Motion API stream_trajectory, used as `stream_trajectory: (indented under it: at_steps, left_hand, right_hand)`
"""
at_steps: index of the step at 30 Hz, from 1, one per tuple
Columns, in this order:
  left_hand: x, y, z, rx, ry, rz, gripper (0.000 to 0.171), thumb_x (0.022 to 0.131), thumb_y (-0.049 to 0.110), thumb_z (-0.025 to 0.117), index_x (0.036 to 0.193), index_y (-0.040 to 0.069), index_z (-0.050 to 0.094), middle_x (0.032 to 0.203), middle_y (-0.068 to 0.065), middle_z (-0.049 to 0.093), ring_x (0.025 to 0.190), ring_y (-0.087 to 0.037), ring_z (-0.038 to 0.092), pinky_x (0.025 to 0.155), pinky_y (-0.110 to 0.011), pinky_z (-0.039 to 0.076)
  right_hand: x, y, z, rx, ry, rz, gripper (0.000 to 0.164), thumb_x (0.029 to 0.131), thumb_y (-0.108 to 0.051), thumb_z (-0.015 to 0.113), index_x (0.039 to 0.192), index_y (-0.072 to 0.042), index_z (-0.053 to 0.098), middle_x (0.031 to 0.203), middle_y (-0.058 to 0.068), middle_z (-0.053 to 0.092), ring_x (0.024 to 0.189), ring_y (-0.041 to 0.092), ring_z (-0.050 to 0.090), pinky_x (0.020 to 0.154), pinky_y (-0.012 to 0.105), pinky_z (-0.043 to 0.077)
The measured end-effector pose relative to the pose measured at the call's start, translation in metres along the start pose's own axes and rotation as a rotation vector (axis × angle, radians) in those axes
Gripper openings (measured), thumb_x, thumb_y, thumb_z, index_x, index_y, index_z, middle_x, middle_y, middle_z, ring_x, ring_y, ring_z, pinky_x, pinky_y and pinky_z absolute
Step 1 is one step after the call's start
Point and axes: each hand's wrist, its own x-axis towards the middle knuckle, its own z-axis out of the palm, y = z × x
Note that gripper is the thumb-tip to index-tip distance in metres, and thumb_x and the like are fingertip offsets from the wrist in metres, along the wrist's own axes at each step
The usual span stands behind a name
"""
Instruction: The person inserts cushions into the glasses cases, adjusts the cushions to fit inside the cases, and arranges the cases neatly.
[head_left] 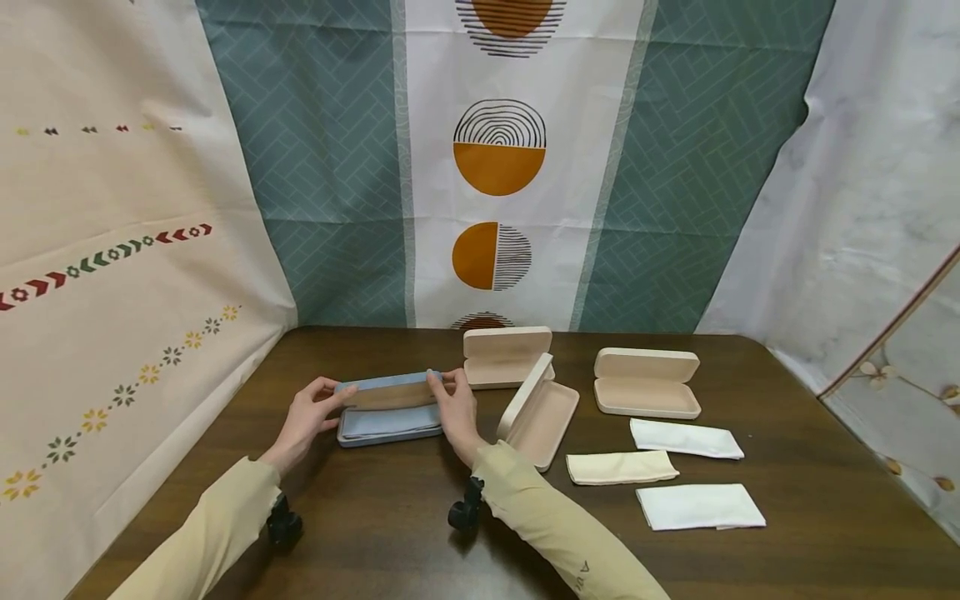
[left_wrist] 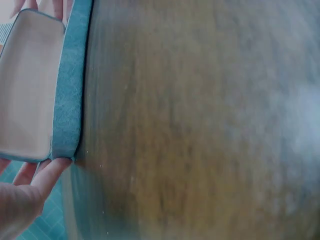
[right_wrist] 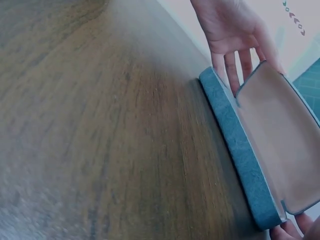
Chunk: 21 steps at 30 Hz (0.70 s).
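Note:
A blue glasses case (head_left: pixel 392 438) with its lid raised lies on the left half of the table, its lining tan. Folded in its base is a light blue cloth (head_left: pixel 393 421). At the lid's left end, my left hand (head_left: pixel 309 417) holds the edge between thumb and fingers. My right hand (head_left: pixel 457 414) pinches the lid's right end, thumb over the top edge. The left wrist view shows the left hand (left_wrist: pixel 25 192) at the near corner of the case by the hinge side. In the right wrist view, right-hand fingers (right_wrist: pixel 290 229) are at the lower corner, partly cut off.
Three cream glasses cases stand with lids up: one at the back (head_left: pixel 506 373), one angled (head_left: pixel 551 421) close by my right forearm, one farther right (head_left: pixel 647 400). Right of them lie a white cloth (head_left: pixel 686 438), a cream cloth (head_left: pixel 622 468) and another white cloth (head_left: pixel 701 507).

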Motion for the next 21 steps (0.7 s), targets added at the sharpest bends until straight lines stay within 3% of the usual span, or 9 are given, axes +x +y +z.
stream_trajectory:
  at_steps: [6,13,21]
  left_hand:
    - [0.002,-0.002,-0.005,-0.022,-0.053,-0.005,0.042,0.083,0.035,0.065,0.102,0.0,0.05,0.107,-0.015,0.041,0.102,-0.032,0.047,0.079,-0.045,0.045]
    - [-0.003,0.003,-0.007,0.003,-0.033,-0.049,0.037,0.082,0.035,0.066,0.103,0.005,0.057,0.109,-0.013,0.047,0.099,-0.029,0.052,0.071,-0.04,0.049]
    - [-0.019,0.011,0.0,-0.013,0.008,-0.116,0.063,0.081,0.038,0.066,0.127,0.001,0.046,0.117,-0.019,0.046,0.104,-0.035,0.051,0.072,-0.039,0.049]
  right_hand:
    - [0.0,0.001,-0.001,0.003,0.0,-0.017,0.031,0.089,-0.039,0.056,0.097,-0.01,0.052,0.088,0.002,0.057,0.082,0.018,0.053,0.067,0.034,0.042]
    - [-0.004,0.002,-0.003,0.035,0.011,-0.021,0.029,0.087,-0.037,0.059,0.099,-0.01,0.055,0.091,0.001,0.056,0.086,0.018,0.053,0.07,0.035,0.042]
    - [-0.01,0.003,-0.004,0.028,0.028,-0.04,0.026,0.086,-0.029,0.062,0.098,-0.007,0.056,0.094,0.002,0.057,0.093,0.021,0.053,0.076,0.036,0.042]
